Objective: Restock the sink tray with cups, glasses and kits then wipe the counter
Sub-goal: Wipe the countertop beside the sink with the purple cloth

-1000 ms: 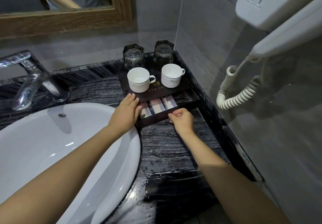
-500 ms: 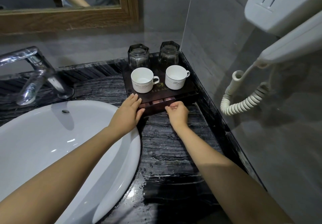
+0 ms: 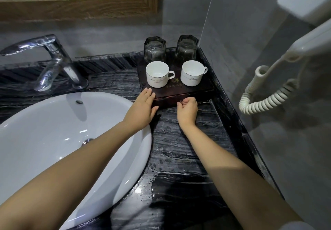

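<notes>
The tray [image 3: 200, 90], a dark wooden stand with a drawer front along its near edge, sits in the back right corner of the black marble counter [image 3: 179, 149], against the grey wall. The right hand [image 3: 187, 110] has its fingers [image 3: 181, 103] curled together against the drawer front, which lies nearly flush with the tray; whether they pinch a pull there cannot be told. The left hand [image 3: 142, 108] lies flat with its fingers [image 3: 147, 94] straight and slightly spread, tips on the tray's near left corner and thumb against its side. On the tray top stand two white cups, the left cup [image 3: 157, 74] and the right cup [image 3: 191, 73], upright with handles pointing right. Behind them two clear glasses, the left glass [image 3: 155, 49] and the right glass [image 3: 187, 48], stand upside down. A white basin [image 3: 53, 122] fills the counter's left side, under a chrome tap [image 3: 53, 63]. A wall-mounted hairdryer [image 3: 304, 14] with a coiled cord [image 3: 265, 100] hangs on the right
</notes>
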A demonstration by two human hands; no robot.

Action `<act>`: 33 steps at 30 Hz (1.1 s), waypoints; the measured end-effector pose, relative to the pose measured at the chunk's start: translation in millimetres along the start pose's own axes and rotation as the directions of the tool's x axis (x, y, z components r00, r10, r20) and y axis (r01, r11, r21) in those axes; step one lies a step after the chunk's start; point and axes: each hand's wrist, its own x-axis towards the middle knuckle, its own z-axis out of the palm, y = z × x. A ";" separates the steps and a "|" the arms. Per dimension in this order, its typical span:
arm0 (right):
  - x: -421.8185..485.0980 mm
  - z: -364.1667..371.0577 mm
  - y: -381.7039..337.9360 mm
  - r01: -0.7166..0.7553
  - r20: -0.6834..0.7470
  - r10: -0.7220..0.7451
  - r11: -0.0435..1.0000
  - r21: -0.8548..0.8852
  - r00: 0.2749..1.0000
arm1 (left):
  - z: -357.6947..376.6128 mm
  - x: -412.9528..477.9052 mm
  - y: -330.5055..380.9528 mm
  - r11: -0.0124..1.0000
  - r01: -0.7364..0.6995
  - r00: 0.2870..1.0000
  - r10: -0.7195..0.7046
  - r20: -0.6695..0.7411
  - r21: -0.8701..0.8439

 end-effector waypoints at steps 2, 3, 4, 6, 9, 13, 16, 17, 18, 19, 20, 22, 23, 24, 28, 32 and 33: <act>-3.9 -0.5 -2.6 0.007 0.016 -0.006 0.999 -0.042 1.000 | 1.7 -3.0 0.1 1.000 -0.009 1.000 0.008 0.026 0.017; -6.0 -0.8 -4.1 0.017 0.029 -0.015 0.998 -0.065 0.999 | 2.7 -5.0 -0.7 0.999 -0.016 0.999 0.015 0.044 0.030; -8.0 -0.8 -5.3 0.031 0.044 -0.027 0.995 -0.091 0.999 | 3.3 -7.3 -1.8 0.999 -0.023 0.998 0.020 0.061 0.046; -12.9 -0.9 -7.0 0.060 0.075 -0.049 0.985 -0.160 0.996 | 3.1 -13.2 -4.2 0.996 -0.027 0.996 0.021 0.082 0.080; -25.2 -1.0 -8.5 0.110 0.082 -0.090 0.950 -0.293 0.993 | -0.8 -24.5 -7.7 0.991 -0.024 0.995 0.010 0.098 0.134; -54.4 0.9 -9.2 0.181 0.138 -0.131 0.866 -0.467 0.982 | -12.5 -47.5 -12.8 0.971 -0.007 0.983 -0.038 0.182 0.240; -81.8 3.8 -12.6 0.238 0.277 -0.095 0.803 -0.546 0.956 | -26.0 -74.1 -22.9 0.952 0.023 0.943 -0.123 0.309 0.307; -91.7 3.9 -16.0 0.261 0.328 -0.075 0.777 -0.573 0.942 | -32.1 -84.2 -27.8 0.950 0.038 0.923 -0.153 0.354 0.311; -101.3 4.3 -19.5 0.284 0.377 -0.050 0.752 -0.595 0.925 | -39.1 -94.6 -33.0 0.950 0.052 0.901 -0.178 0.397 0.307; -111.2 4.1 -24.4 0.301 0.423 -0.019 0.732 -0.611 0.906 | -46.9 -105.3 -38.7 0.953 0.071 0.878 -0.199 0.435 0.294; -121.8 3.1 -30.3 0.313 0.460 0.011 0.718 -0.622 0.888 | -55.4 -116.5 -44.2 0.958 0.093 0.858 -0.215 0.466 0.271; -144.0 2.4 -42.4 0.328 0.518 0.066 0.704 -0.630 0.853 | -73.1 -141.2 -55.1 0.966 0.147 0.838 -0.235 0.492 0.211; -156.0 1.8 -49.3 0.336 0.549 0.098 0.697 -0.633 0.830 | -82.1 -154.3 -60.8 0.968 0.175 0.837 -0.243 0.490 0.182; -167.7 2.2 -55.3 0.350 0.581 0.131 0.686 -0.638 0.803 | -91.7 -167.7 -65.5 0.967 0.194 0.840 -0.250 0.482 0.163; -225.0 6.9 -81.5 0.504 0.702 0.161 0.589 -0.632 0.693 | -132.7 -224.4 -81.4 0.974 0.194 0.863 -0.226 0.452 0.116; -284.6 16.6 -116.2 0.657 0.811 0.103 0.532 -0.534 0.576 | -172.0 -287.5 -93.2 0.971 0.237 0.889 -0.225 0.400 0.020; -296.6 21.2 -125.3 0.682 0.832 0.102 0.524 -0.511 0.546 | -180.3 -303.2 -98.2 0.966 0.259 0.888 -0.241 0.391 0.008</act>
